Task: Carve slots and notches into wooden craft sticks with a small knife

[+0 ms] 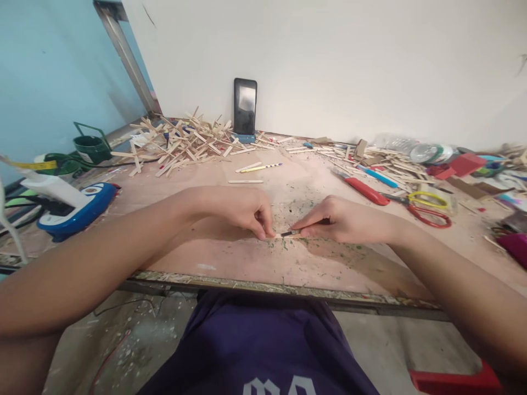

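Note:
Both my hands rest on the worn pinkish worktable [230, 258], meeting at its middle. My left hand [242, 211] is closed, its fingertips pinching one end of a small pale wooden stick piece [280, 235]. My right hand [343, 219] is closed around a thin dark tool [290, 232], whose tip touches the stick piece. I cannot make out what kind of tool it is. Green specks are scattered on the table around the hands.
A big heap of wooden sticks [181, 142] lies at the back left, with a black phone [245, 107] propped against the wall. A red cutter [364, 189], red scissors [428, 214] and clutter sit at the right. A blue-and-white device [76, 206] sits left.

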Motion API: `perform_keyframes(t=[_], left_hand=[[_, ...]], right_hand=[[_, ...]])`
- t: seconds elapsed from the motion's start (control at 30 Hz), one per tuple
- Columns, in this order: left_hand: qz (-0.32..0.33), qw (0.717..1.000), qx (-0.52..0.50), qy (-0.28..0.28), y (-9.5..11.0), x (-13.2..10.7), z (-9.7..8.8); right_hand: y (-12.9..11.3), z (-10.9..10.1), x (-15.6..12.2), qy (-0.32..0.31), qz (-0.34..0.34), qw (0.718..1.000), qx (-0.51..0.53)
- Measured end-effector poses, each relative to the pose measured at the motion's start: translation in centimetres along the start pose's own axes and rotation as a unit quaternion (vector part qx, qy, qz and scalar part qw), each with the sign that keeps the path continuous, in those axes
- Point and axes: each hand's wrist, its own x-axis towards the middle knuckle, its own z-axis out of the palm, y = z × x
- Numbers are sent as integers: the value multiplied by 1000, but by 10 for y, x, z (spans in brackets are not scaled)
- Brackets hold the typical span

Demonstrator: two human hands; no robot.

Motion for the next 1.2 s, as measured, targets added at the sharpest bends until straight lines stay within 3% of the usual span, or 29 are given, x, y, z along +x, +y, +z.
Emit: perform_keyframes(t=[1.2], left_hand=[[-19, 1000, -10, 1, 2, -1, 0]], right_hand=[[2, 0, 2, -12, 12, 1000, -9]])
